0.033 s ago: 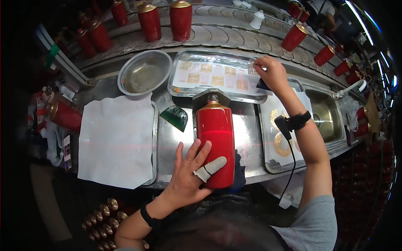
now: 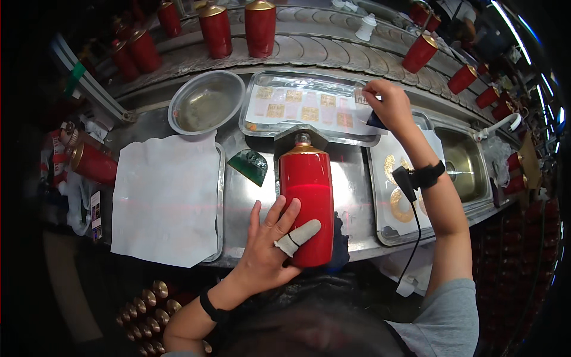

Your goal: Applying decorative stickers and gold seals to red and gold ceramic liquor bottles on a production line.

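Observation:
A red bottle (image 2: 306,184) with a gold shoulder and clear neck lies tilted on the metal bench, its neck against a dark angular holder (image 2: 324,138). My left hand (image 2: 270,244) holds its lower body, fingers spread over the side and thumb at the base; a pale cloth cot covers the index finger. In the shallow tray (image 2: 253,131), a white sheet bears several square gold decals (image 2: 309,113). My right hand (image 2: 386,104) is closed, fingertips pinched at the decal (image 2: 360,96) nearest it. A dark blue flat piece (image 2: 375,121) is tucked under its curled fingers.
Left of the bottle are a green half-round scraper (image 2: 248,166), a bowl of liquid (image 2: 205,107) and a paper-covered tray (image 2: 166,202). To the right, another tray (image 2: 386,238) holds ring-shaped gold decals, beside a sink (image 2: 467,163). Red bottles (image 2: 260,33) stand along a conveyor (image 2: 321,50) behind.

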`<move>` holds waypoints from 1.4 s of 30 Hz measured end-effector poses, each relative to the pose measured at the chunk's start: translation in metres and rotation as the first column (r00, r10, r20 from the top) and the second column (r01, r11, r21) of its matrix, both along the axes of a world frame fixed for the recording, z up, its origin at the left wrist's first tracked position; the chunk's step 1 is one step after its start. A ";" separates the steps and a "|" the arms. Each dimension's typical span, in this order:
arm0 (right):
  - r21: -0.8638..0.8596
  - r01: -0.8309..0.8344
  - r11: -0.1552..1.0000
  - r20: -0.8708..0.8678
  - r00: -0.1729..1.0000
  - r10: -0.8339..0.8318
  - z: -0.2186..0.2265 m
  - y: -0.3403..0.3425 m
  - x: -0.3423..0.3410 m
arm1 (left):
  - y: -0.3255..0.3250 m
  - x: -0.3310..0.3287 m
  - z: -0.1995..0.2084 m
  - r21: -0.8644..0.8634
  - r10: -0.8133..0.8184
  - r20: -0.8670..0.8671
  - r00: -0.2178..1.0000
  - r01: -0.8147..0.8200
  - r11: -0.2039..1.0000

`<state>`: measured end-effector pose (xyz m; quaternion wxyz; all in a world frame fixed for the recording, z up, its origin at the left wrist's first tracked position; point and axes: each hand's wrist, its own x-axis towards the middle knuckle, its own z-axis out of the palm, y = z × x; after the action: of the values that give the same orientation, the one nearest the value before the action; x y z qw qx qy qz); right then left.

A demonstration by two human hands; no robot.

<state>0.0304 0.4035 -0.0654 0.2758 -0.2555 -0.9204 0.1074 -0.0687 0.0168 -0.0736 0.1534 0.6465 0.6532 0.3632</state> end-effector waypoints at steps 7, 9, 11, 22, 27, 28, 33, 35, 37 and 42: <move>-0.238 -0.049 0.970 -0.142 0.990 0.015 0.061 -0.093 0.037 | 0.005 0.007 -0.003 0.109 0.058 0.098 0.994 -0.068 0.992; -0.556 -0.115 0.823 -0.182 0.983 0.014 0.072 -0.117 0.048 | 0.006 0.005 -0.005 0.118 0.035 0.055 0.998 -0.042 0.992; -0.642 -0.246 0.726 -0.262 0.961 0.094 0.081 -0.139 0.052 | 0.007 0.007 -0.007 0.155 0.035 0.108 0.994 -0.052 0.987; -0.734 -0.323 0.597 -0.205 0.944 0.259 0.048 -0.173 0.011 | 0.003 -0.001 0.000 0.109 0.005 0.264 0.965 -0.035 0.993; -0.653 -0.269 0.708 -0.139 0.962 0.237 0.049 -0.179 0.005 | 0.025 -0.003 0.002 0.032 0.143 0.676 0.723 -0.223 0.974; -0.689 -0.187 0.700 -0.074 0.979 0.189 0.051 -0.180 0.005 | 0.032 -0.001 0.003 0.003 0.172 0.731 0.660 -0.256 0.967; -0.710 -0.187 0.679 -0.217 0.975 0.042 0.026 -0.180 0.005 | 0.040 -0.001 0.000 -0.002 0.132 0.770 0.624 -0.204 0.979; -0.779 -0.192 0.597 -0.285 0.957 -0.063 0.022 -0.186 0.008 | 0.040 -0.002 -0.004 0.008 0.118 0.788 0.605 -0.201 0.979; -0.760 -0.163 0.630 -0.238 0.971 -0.035 0.025 -0.193 0.012 | 0.039 -0.003 -0.003 0.002 0.118 0.787 0.606 -0.193 0.981; -0.769 -0.125 0.627 -0.170 0.985 -0.013 0.033 -0.199 0.012 | 0.039 -0.004 -0.007 0.002 0.107 0.804 0.585 -0.183 0.983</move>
<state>0.0423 0.2041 -0.0321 0.2077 -0.3111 -0.7667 0.5218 -0.0730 0.0558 -0.0806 0.3721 0.3655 0.5494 0.6528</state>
